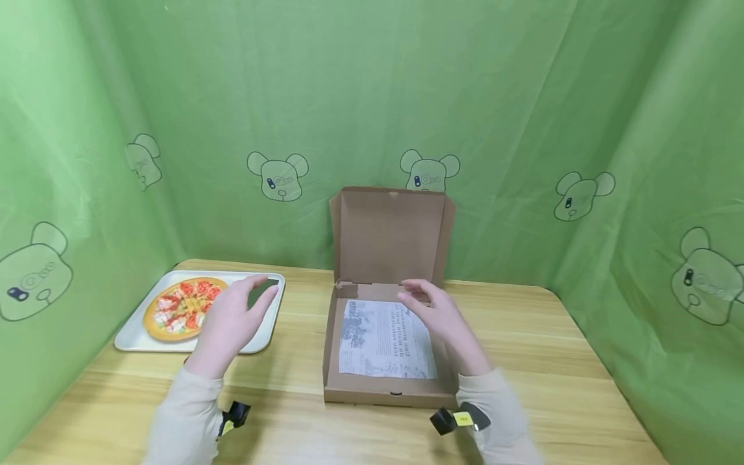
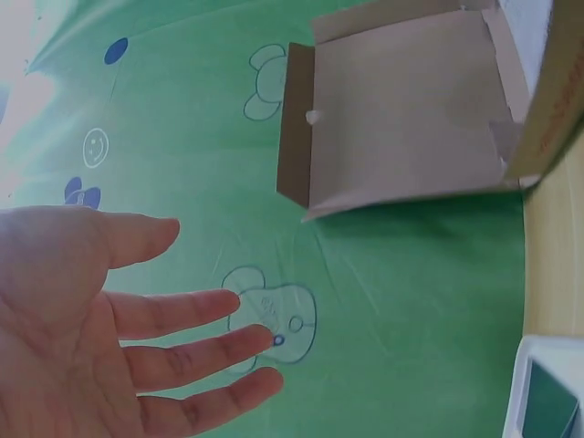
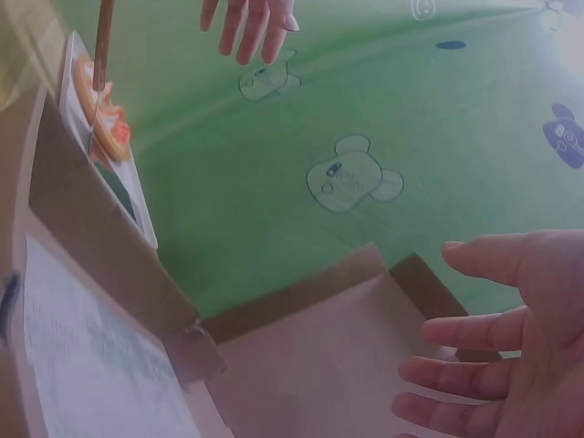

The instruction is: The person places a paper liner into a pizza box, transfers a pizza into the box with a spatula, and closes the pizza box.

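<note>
My left hand (image 1: pixel 229 323) is raised in front of the white tray (image 1: pixel 130 341), its fingers relaxed and holding nothing. A pizza (image 1: pixel 180 309) with red and white toppings lies on that tray, its right edge partly hidden by the hand. A flat dark green piece (image 2: pixel 549 401) is at the tray's corner in the left wrist view. Over the right side of an open cardboard pizza box (image 1: pixel 363 387), my right hand (image 1: pixel 440 316) hovers with thumb and fingers apart. The box lid (image 1: pixel 389 236) stands up at the back. Newsprint-style paper (image 1: pixel 383 342) lines the bottom.
A light wooden table (image 1: pixel 523 361) carries the tray at left and the box near the middle. Green curtains (image 1: pixel 349 77) with bear-head drawings surround it at the back and both sides. Between tray and box runs a strip of tabletop.
</note>
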Tool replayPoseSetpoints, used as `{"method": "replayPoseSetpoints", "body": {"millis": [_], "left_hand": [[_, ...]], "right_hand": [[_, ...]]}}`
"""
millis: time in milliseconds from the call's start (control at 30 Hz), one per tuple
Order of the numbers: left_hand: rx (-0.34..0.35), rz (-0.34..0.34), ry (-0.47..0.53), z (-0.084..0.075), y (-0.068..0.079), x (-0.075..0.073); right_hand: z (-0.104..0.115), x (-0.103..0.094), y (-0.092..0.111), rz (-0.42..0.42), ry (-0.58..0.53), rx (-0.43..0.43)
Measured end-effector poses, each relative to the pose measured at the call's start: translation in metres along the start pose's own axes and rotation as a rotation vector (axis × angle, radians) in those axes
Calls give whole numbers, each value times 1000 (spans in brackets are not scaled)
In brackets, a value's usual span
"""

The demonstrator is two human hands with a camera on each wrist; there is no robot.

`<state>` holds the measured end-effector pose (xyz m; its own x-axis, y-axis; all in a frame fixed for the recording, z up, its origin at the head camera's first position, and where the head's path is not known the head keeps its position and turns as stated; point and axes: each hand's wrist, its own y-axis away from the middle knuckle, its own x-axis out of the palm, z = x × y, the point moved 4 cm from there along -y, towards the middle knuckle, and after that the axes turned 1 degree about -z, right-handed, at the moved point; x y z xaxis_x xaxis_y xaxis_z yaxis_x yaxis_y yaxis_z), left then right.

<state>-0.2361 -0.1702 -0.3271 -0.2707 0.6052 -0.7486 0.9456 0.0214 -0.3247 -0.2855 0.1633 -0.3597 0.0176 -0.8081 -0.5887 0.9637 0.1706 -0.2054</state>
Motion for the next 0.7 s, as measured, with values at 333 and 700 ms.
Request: {"method": "replayPoseSetpoints", "body": {"millis": [333,700], "left_hand": [[-52,76,-33,22,11,-28],[-45,66,27,51,7,-55]], "right_hand": [[16,27,-4,19,28,-21],[36,61,-7,58,24,-64]]}}
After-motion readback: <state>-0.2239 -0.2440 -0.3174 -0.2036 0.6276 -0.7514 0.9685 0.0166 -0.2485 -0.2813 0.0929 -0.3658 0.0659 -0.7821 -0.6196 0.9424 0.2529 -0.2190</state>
